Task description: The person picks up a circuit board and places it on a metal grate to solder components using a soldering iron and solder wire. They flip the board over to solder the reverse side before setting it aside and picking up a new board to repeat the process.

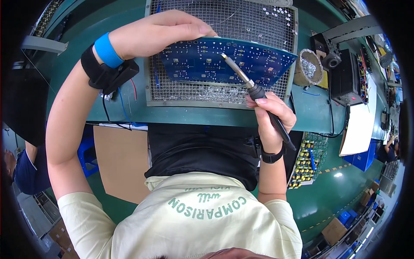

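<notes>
My left hand [179, 32] grips the upper left edge of a blue circuit board [198, 64], its fingers partly hidden behind it. The board is tilted up over a wire-mesh tray [280, 32], its face with solder joints turned toward me. In my right hand [274, 114] is a soldering iron [246, 80] with a black handle, held like a pen. Its tip points up and left, in front of the board's upper middle; whether it touches a joint I cannot tell. Bits of silvery scrap [211, 93] lie along the tray's near side.
Right of the tray stands a round container [309, 69] of silvery scrap. Beyond it sits a black box-shaped unit [345, 82] with a cable. Small white pieces [278, 13] lie on the mesh at the far right. Several populated circuit boards [304, 166] are below the bench's right side.
</notes>
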Available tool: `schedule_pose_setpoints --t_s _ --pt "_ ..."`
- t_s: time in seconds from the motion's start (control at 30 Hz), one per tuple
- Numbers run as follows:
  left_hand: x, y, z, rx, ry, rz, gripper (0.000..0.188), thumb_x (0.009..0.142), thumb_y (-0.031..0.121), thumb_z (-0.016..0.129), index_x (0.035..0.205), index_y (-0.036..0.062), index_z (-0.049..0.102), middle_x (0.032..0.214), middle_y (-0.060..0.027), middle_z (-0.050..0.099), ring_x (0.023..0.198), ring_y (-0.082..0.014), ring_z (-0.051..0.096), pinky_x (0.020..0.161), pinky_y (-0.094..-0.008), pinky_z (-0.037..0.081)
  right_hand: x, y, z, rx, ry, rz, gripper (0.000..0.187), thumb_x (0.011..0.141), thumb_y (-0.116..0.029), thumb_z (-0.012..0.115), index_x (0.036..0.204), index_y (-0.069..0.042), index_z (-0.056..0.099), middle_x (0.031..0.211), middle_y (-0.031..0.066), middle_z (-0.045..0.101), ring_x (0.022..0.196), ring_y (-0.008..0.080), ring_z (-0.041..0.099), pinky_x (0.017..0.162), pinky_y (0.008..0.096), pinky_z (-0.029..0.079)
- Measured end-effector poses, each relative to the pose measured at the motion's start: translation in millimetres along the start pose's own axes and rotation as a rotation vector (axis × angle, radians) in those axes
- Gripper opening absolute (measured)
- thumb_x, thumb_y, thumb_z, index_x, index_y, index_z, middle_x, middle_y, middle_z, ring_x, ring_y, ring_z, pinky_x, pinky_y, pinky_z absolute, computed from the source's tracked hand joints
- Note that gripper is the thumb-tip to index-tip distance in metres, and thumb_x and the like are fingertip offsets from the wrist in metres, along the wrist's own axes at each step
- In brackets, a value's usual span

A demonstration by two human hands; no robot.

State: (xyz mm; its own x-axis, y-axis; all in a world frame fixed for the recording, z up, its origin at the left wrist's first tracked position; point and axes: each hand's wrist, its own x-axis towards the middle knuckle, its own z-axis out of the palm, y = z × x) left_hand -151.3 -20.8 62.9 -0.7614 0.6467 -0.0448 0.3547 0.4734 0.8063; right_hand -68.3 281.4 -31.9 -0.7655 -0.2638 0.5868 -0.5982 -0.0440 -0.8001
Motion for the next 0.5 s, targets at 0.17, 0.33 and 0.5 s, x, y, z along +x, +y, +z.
schedule_pose_setpoints --t_s 0.17,0.33,0.5 --pt "-0.8 -0.1 1.2 -0.032 0.004 -0.028 0.046 0.100 0.037 0.046 0.117 -0.0004 0.064 0.107 -0.0097 0.066 0.101 -0.0175 0.061 0.097 -0.0275 0.044 -0.7 1.2 -1.7 0.012 -0.009 -0.007 0.018 0.085 0.005 0.064 0.102 -0.003 0.065 0.088 0.0180 0.070 0.076 0.0238 0.068 0.072 0.0332 0.055" --pt "-1.0 -3.3 1.1 -0.022 0.018 -0.018 0.045 0.100 0.037 0.046 0.117 -0.0005 0.064 0.107 -0.0094 0.066 0.102 -0.0176 0.061 0.097 -0.0277 0.044 0.4 2.3 -2.8 0.005 -0.026 -0.026 0.018 0.085 0.004 0.065 0.102 -0.004 0.064 0.088 0.0181 0.070 0.076 0.0238 0.068 0.071 0.0336 0.055" --pt "-0.4 -2.6 1.6 -0.048 -0.002 -0.012 0.045 0.100 0.036 0.046 0.117 -0.0008 0.064 0.107 -0.0091 0.066 0.103 -0.0174 0.060 0.097 -0.0272 0.043 0.1 2.3 -2.4 0.013 -0.025 -0.021 0.018 0.085 0.003 0.065 0.102 -0.004 0.065 0.088 0.0178 0.070 0.076 0.0235 0.067 0.071 0.0332 0.055"
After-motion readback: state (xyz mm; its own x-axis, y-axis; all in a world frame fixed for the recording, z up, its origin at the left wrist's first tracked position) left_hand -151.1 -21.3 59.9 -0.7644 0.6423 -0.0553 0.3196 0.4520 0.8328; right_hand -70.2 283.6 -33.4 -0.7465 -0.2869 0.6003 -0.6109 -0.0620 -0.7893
